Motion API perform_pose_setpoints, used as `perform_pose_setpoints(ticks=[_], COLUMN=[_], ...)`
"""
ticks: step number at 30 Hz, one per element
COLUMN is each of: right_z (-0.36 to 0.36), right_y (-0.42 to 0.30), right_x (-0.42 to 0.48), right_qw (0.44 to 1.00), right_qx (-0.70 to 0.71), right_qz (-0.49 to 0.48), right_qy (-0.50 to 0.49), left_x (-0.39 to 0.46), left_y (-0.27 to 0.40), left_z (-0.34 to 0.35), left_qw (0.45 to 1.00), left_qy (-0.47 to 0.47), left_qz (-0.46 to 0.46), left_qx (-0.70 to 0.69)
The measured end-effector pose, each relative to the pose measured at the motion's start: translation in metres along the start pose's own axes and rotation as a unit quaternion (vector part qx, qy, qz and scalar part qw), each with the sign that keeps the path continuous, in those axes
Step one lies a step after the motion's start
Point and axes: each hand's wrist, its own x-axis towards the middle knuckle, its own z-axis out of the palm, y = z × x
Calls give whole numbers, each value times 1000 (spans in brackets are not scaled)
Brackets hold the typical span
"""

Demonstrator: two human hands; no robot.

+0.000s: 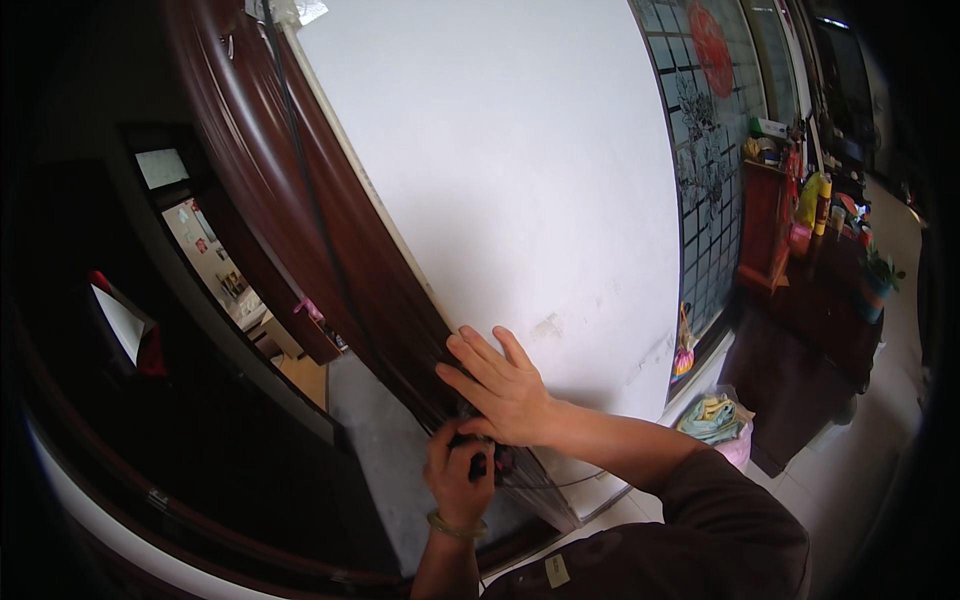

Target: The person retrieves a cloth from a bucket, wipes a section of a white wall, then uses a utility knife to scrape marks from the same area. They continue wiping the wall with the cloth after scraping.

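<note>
My right hand [510, 394] lies with spread fingers against the edge where the dark brown door frame [360, 225] meets the white wall [525, 187]. Just below it, my left hand [460, 472], with a bangle at the wrist, has its fingers curled around or beside a small dark object [480, 463]; what it is and whether it is gripped cannot be made out. A dark cable [307, 180] runs down the door frame towards my hands. A thin cable also passes to the right of my left hand, low on the wall.
A pink bin [739, 446] with cloths stands on the tiled floor at right. Beyond it are a dark wooden table [817, 322] with a potted plant [877, 281] and a patterned glass panel [697, 135]. A doorway at left shows another room.
</note>
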Motion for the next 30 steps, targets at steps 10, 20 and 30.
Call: perform_pose_setpoints(ticks=[10, 20, 30], right_z=[5, 8, -23], right_y=[7, -3, -3], right_x=[-29, -30, -18], right_qw=[1000, 998, 999], right_qx=[-13, -55, 30], right_qz=[-16, 1, 39], right_qy=[10, -1, 19], left_x=[-1, -3, 5], left_y=[2, -5, 11], left_z=[-8, -3, -2], left_qw=[1000, 1000, 997], left_qy=[-9, -14, -3], left_qz=[8, 11, -21], left_qx=[3, -10, -69])
